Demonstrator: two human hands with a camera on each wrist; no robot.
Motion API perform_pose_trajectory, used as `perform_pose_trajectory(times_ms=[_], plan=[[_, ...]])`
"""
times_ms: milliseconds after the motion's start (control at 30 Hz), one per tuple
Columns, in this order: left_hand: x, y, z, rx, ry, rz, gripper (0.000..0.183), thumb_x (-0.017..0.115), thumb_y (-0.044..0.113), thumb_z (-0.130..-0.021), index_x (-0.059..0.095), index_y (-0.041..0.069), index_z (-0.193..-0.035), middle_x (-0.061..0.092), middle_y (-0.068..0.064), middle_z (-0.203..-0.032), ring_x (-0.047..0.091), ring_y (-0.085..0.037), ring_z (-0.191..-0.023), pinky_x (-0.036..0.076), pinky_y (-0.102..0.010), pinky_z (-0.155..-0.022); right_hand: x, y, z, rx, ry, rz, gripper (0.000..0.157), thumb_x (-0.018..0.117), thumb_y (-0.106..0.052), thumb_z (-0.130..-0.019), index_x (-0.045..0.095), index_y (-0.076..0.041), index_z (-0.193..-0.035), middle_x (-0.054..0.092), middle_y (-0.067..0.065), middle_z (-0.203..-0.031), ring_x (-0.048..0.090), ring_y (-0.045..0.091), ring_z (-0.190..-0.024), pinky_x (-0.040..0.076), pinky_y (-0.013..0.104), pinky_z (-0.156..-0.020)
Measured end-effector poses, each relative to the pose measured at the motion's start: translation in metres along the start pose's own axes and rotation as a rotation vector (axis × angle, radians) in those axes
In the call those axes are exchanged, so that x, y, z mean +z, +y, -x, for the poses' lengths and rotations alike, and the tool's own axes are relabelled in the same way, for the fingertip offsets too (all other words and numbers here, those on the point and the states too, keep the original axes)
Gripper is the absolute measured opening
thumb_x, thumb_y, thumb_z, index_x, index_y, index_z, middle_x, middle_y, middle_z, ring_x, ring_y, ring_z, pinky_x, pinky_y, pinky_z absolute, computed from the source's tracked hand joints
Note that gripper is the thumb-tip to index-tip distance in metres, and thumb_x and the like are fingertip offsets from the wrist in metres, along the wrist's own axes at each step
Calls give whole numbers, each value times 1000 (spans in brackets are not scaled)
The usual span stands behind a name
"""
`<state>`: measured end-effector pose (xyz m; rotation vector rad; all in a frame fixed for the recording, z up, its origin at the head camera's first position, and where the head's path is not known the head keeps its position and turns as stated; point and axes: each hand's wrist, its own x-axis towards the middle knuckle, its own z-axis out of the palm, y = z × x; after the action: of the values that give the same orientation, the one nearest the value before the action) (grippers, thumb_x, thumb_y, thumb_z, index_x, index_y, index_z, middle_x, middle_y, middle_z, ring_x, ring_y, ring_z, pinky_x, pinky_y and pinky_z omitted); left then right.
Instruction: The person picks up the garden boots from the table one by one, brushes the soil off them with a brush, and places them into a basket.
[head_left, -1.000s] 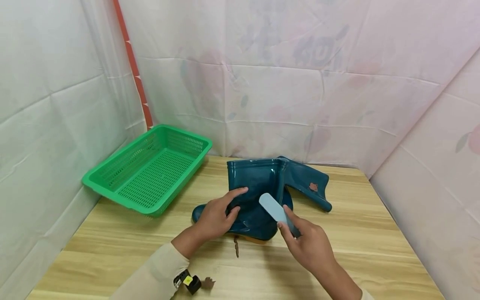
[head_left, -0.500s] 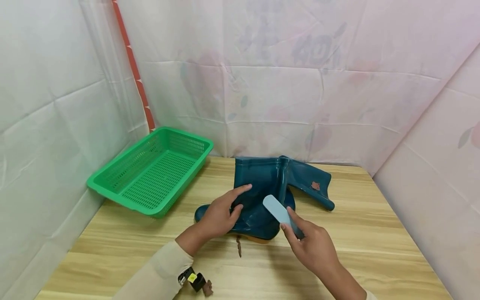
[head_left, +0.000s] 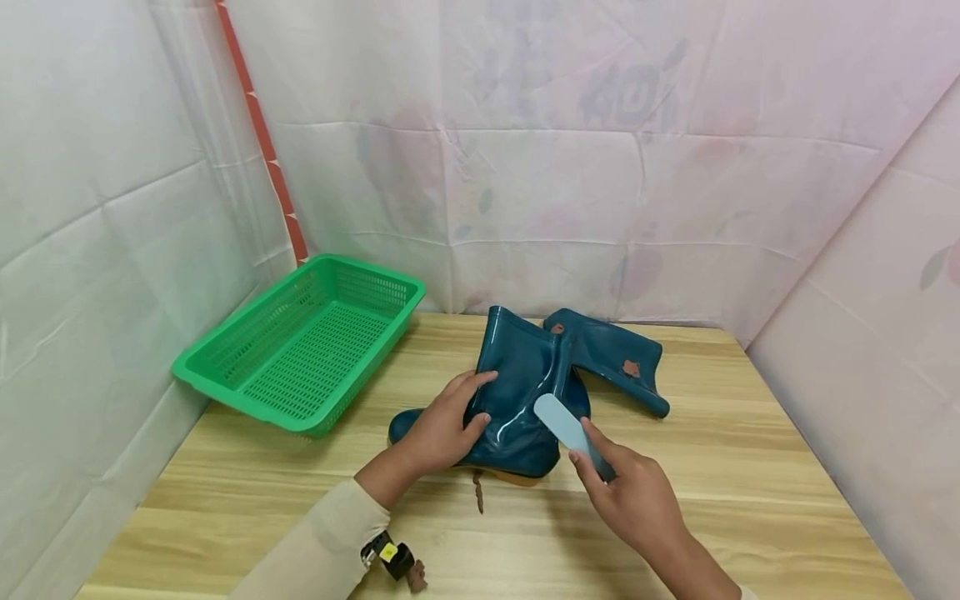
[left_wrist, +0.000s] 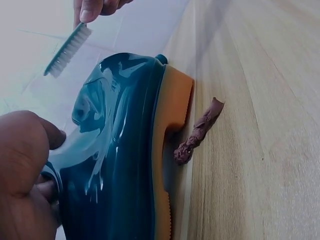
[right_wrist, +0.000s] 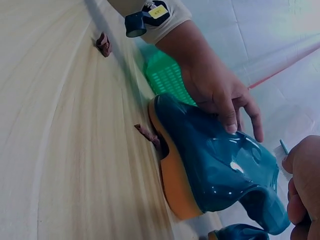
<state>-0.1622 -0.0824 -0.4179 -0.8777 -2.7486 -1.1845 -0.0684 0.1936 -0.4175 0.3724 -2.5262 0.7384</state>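
Note:
A glossy dark teal rain boot (head_left: 513, 417) with an orange sole stands on the table, toe to the left, its shaft creased and leaning. My left hand (head_left: 442, 423) grips it at the instep, thumb on the near side; some fingers are hidden behind the boot. In my right hand (head_left: 633, 492) is a scrub brush (head_left: 566, 429), its pale blue back turned up toward the head view. White bristles show on the brush (left_wrist: 67, 52) in the left wrist view, apart from the boot. Behind, a second teal boot (head_left: 611, 354) bears brown patches on its drooping shaft.
A green perforated basket (head_left: 300, 350) sits at the left rear. One brown, mud-like strip (head_left: 479, 493) lies by the sole, and a brown lump (head_left: 417, 575) lies near the left wrist's camera. White sheeting (head_left: 540, 192) closes off the back and sides.
The near boot's shaft has twisted and tipped, its upper edge now slanting and uncovering more of the boot behind. My right hand with the brush has shifted slightly right and down.

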Motion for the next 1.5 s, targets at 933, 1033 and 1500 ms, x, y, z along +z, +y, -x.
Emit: perform_pose_trajectory(times_ms=[933,1033,1500], plan=[[41,49,8,235,-272,-527,50,52,47,-106,40,50,-155,33,-15,-161,33,-37,-146,33,-63,-110,-12,24,10,132,-24,43,51,79,-23,-93,65,-3,-137,75,17,-95,61,12,-66,48,30,-55],[46,50,9,217,-309,-527,48,52,48,-106,43,50,-153,29,-12,-164,30,-35,-147,31,-64,-111,-11,24,11,143,-29,52,51,78,-25,-94,65,-3,-138,75,20,-98,65,14,-70,52,35,-58],[50,52,9,240,-276,-596,63,57,45,-105,25,53,-158,38,-13,-157,39,-34,-141,35,-59,-110,-8,27,13,139,-24,56,51,79,-24,-93,65,-3,-137,75,21,-99,69,19,-73,54,40,-60]])
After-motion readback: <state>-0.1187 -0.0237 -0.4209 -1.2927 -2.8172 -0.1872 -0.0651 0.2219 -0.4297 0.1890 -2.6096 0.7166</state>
